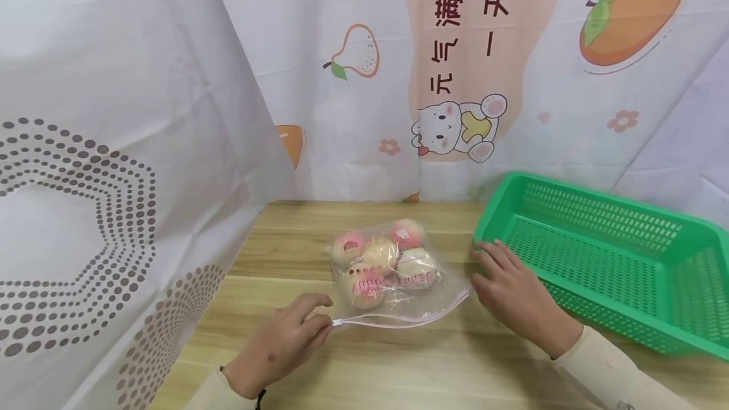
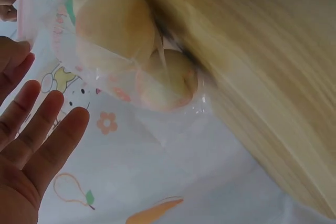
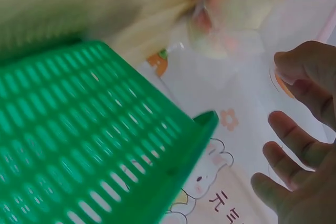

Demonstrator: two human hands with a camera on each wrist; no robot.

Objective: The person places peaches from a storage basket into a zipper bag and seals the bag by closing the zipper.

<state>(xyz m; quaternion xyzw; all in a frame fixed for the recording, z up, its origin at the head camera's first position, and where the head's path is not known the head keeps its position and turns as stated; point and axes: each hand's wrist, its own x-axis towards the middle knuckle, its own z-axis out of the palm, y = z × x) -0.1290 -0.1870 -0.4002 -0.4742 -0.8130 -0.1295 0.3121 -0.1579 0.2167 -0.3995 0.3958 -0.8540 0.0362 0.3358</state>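
A clear zip bag [image 1: 444, 280] with several pale yellow and pink round fruits, which look like peaches [image 1: 380, 255], lies on the wooden table. Its pinkish-white zip edge faces the person and bows into a curve. At the left end of that edge, beside the small white slider [image 1: 337, 322], my left hand [image 1: 290, 334] pinches the bag between thumb and forefinger. My right hand [image 1: 515, 293] pinches the opposite corner, its contact partly hidden. Both wrist views show the other fingers of the left hand [image 2: 37, 145] and right hand [image 3: 302, 150] spread loosely.
A green perforated plastic basket [image 1: 575, 309] stands on the right, close beside my right hand. Bare wooden table [image 1: 279, 248] extends left of the bag. A white printed cloth [image 1: 342, 144] hangs behind the table, and another dotted cloth [image 1: 188, 144] hangs at the left.
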